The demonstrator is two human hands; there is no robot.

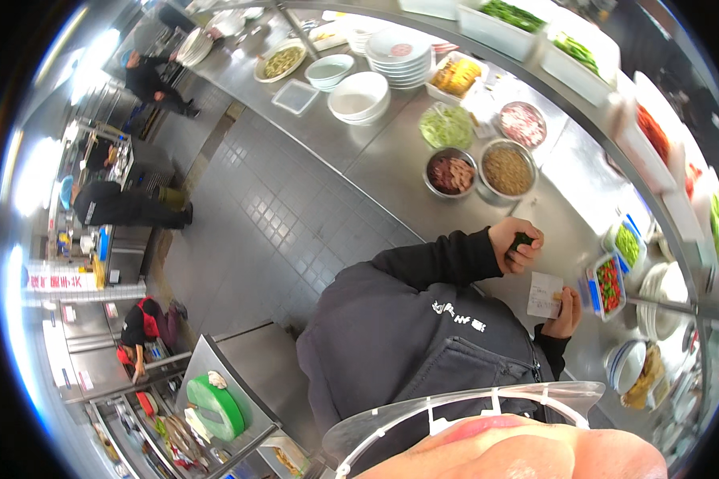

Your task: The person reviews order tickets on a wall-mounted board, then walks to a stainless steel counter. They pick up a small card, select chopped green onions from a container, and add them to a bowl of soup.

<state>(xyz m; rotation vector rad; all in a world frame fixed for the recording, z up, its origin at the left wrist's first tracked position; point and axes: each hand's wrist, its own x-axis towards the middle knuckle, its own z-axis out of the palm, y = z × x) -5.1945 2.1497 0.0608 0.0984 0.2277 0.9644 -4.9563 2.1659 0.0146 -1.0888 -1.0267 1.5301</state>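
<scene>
My left hand is curled around a small dark object that I cannot identify, above the steel counter. Nearer the right side, my right hand pinches a paper slip bearing writing; a small tan piece shows at its fingers. Beyond my left hand stand a metal bowl of dark and pale meat, a metal bowl of brown minced food, a bowl of pink and white pieces and shredded green vegetable in clear wrap. A container of chopped red and green peppers is beside my right hand.
Stacked white plates and white bowls line the counter. A raised shelf holds vegetable tubs. Several people work behind, one in black. A green round chopping block sits on another steel table.
</scene>
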